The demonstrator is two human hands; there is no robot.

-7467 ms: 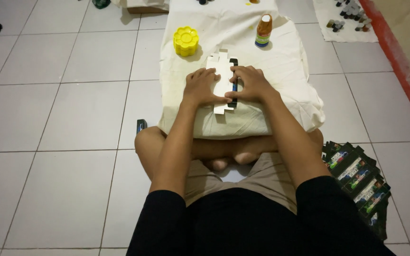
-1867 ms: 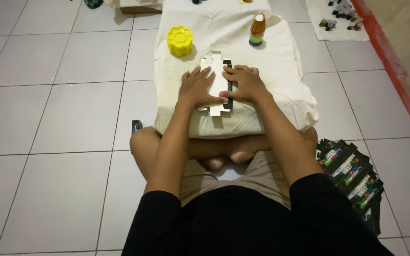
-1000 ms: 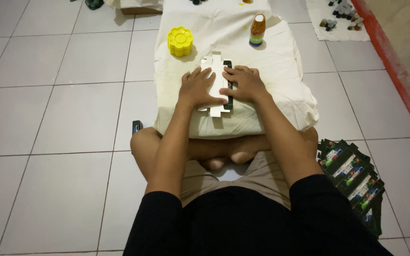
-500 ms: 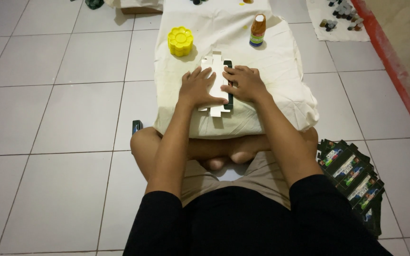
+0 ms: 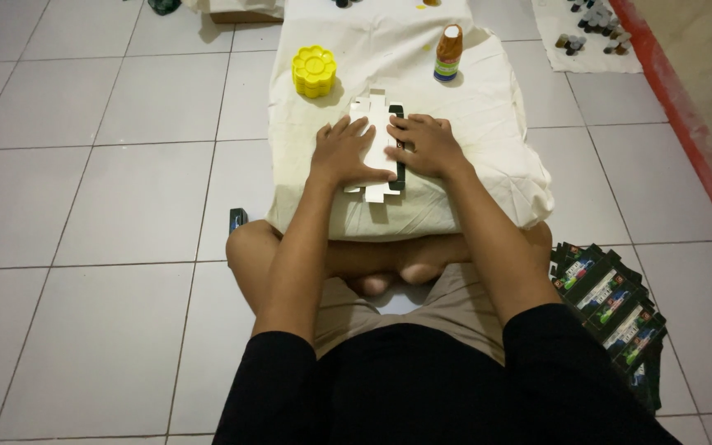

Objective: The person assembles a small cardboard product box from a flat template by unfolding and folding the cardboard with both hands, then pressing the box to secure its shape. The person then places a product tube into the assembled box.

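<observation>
On the cream cloth-covered cushion (image 5: 488, 156) across the person's crossed legs lies a flat, unfolded white carton blank (image 5: 375, 124), thin card with tabbed edges and a dark printed strip along its right side. Left hand (image 5: 341, 154) flat on the blank, fingers spread, pressing down, gripping nothing. Right hand (image 5: 422, 146) flat too, fingers extended over the dark strip, holding nothing. Cloth is wrinkled, soft, with faint yellowish stains. Yellow flower-shaped plastic container (image 5: 314, 72) sits closed near the cloth's far left, contents not visible. Small bottle (image 5: 448, 53), orange-brown with a pale cap and a green label band, stands upright at the far right of the cloth, well apart from the hands. Stack of flat dark green printed cartons (image 5: 611, 305), fanned out, lies on the glossy white tiled floor (image 5: 100, 206) by the right knee. Cluster of tiny bottles (image 5: 593, 21) on a white sheet at top right, too small to detail.
</observation>
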